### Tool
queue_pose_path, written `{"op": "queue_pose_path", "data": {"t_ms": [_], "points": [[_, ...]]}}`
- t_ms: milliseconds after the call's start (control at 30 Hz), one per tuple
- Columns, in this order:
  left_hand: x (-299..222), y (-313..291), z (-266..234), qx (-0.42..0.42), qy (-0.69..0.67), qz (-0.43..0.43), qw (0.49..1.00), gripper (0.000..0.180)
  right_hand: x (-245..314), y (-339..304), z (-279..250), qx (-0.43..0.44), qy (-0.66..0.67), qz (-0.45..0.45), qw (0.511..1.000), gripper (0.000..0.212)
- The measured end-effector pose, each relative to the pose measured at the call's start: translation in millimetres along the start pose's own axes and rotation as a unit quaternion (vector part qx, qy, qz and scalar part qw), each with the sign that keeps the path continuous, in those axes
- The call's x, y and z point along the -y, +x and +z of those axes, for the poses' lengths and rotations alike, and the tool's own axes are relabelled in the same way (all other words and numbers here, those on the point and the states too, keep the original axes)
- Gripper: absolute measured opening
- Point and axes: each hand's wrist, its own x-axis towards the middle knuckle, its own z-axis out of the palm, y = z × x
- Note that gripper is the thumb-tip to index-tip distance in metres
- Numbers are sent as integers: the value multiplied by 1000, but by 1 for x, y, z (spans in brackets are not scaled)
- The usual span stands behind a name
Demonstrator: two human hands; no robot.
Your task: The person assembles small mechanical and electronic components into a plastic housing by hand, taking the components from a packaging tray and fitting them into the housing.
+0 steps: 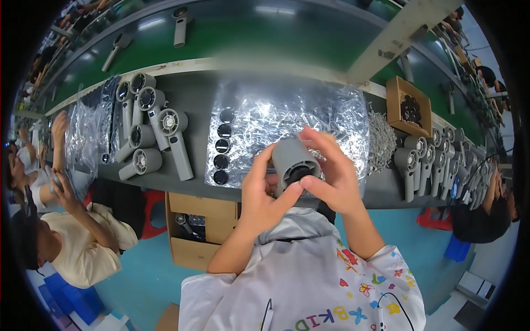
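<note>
I hold a grey handheld fan body [294,159] up in front of me with both hands. My left hand [259,190] grips it from the left, thumb reaching under its round dark opening. My right hand [334,174] wraps it from the right, fingers over the top and thumb pressing at the opening. Behind it lies a clear plastic tray sheet [265,118] with a column of black round discs [222,146] along its left side.
Several grey fan bodies [152,138] lie at the left of the grey bench, more stand in a row [436,163] at the right beside a cardboard box [408,105]. A green conveyor [232,33] runs behind. An open carton [201,226] sits below. A seated person [72,231] works at left.
</note>
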Motion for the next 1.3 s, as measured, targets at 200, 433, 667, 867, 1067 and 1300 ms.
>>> {"op": "queue_pose_path", "data": {"t_ms": [200, 433, 667, 867, 1067, 1300], "points": [[-7, -4, 5, 21, -52, 23, 998, 72, -1, -5, 7, 37, 184, 178, 966, 81], [-2, -6, 13, -19, -33, 64, 997, 65, -11, -10, 16, 25, 229, 178, 957, 83], [10, -7, 12, -54, 48, 107, 992, 65, -10, -13, 20, 9, 215, 138, 967, 75], [6, -6, 7, -48, 43, 125, 990, 65, 4, -5, 10, 61, 181, 156, 969, 76], [6, 1, 0, 16, -128, 128, 983, 68, -1, -8, 8, 113, 198, 90, 969, 75], [-16, 8, 1, 7, -58, 22, 998, 48, -6, -22, 10, 132, 189, 96, 968, 70]]}}
